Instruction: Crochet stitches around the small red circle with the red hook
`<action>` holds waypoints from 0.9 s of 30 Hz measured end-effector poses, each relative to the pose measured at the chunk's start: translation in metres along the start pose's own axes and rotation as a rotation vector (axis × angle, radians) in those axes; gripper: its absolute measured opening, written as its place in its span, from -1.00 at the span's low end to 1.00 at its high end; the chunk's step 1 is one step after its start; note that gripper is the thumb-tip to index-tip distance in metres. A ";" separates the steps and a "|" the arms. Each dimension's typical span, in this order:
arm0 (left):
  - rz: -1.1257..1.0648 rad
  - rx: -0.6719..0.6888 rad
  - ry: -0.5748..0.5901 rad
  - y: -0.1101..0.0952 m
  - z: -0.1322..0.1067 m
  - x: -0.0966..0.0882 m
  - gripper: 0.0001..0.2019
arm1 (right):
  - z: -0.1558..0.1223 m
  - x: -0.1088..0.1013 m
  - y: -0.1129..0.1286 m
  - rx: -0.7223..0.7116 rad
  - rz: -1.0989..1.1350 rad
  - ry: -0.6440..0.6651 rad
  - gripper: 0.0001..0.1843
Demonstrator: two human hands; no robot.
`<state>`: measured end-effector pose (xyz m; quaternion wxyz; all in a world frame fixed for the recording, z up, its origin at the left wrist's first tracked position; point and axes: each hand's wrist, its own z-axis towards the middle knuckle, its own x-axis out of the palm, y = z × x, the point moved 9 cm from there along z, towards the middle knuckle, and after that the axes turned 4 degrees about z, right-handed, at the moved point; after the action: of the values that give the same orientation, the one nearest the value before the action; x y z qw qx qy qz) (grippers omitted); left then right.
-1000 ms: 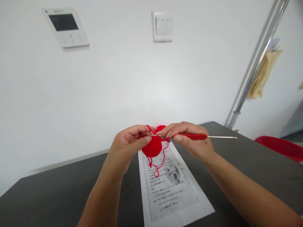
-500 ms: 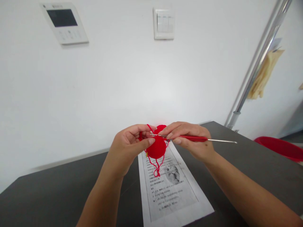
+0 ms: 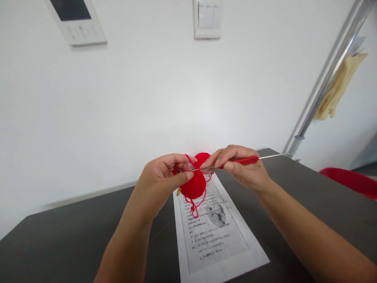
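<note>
My left hand [image 3: 163,177] pinches a small round red crochet piece [image 3: 194,186] between thumb and fingers, with a strand of red yarn looped over the forefinger. A loose yarn tail [image 3: 194,207] dangles below it. My right hand [image 3: 241,169] is closed on a crochet hook [image 3: 244,160] with a red handle and metal shaft; its tip meets the top edge of the piece. A ball of red yarn [image 3: 202,158] shows partly behind the hands. Both hands hover above a printed sheet [image 3: 216,239].
The printed sheet lies on a dark grey table [image 3: 59,243] against a white wall. A red basin [image 3: 352,181] sits at the right edge. A metal pole [image 3: 321,92] with a tan cloth rises at the right. A wall panel and a light switch hang above.
The hook's rear end has tilted upward and my right hand has risen slightly. The crochet piece has turned a little in my left hand. The view has shifted downward.
</note>
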<state>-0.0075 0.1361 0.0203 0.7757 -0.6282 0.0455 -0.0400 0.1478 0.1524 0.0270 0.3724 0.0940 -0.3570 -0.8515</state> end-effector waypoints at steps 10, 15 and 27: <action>0.147 0.013 -0.018 0.000 -0.003 0.000 -0.87 | -0.002 0.005 0.018 0.014 -0.249 0.142 -0.86; 0.203 0.034 -0.044 -0.001 -0.004 0.000 -0.87 | -0.001 0.012 0.024 -0.001 -0.368 0.192 -0.81; 0.333 0.140 -0.130 -0.017 -0.011 -0.006 -0.85 | -0.003 0.017 0.030 -0.083 -0.462 0.122 -0.84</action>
<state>-0.0154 0.1221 0.0350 0.8148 -0.5576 0.0957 0.1268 0.1538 0.1247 0.0469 0.1921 0.2091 -0.2676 -0.9207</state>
